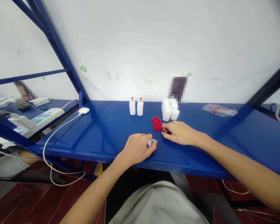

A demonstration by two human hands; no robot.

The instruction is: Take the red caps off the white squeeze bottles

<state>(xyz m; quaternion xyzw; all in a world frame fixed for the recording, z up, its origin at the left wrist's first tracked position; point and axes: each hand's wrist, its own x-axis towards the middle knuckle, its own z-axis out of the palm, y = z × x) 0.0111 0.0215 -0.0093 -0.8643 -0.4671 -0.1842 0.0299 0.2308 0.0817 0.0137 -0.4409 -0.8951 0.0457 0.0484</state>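
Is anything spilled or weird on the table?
Nothing looks spilled or broken. The small, round red pieces lie loose but bunched together. The messiest bit is the long white cable, hanging in loops off the front left of the blue table.

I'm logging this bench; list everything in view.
red-tipped bottles: two, white, rear centre
other bottles: several, white, right of those
round pieces: many, red, centre
nozzle piece: one, pale grey, front
plastic bag: one, clear, right rear
rounded device: one, white, left rear
cables: several, white, both sides
power strip: one, white, left
worktable: one, blue, centre
frame bars: several, blue, both sides
wall: one, white, rear
another person: one, grey-clothed, far left
left hand: one, holding nozzle piece
right hand: one, beside round pieces
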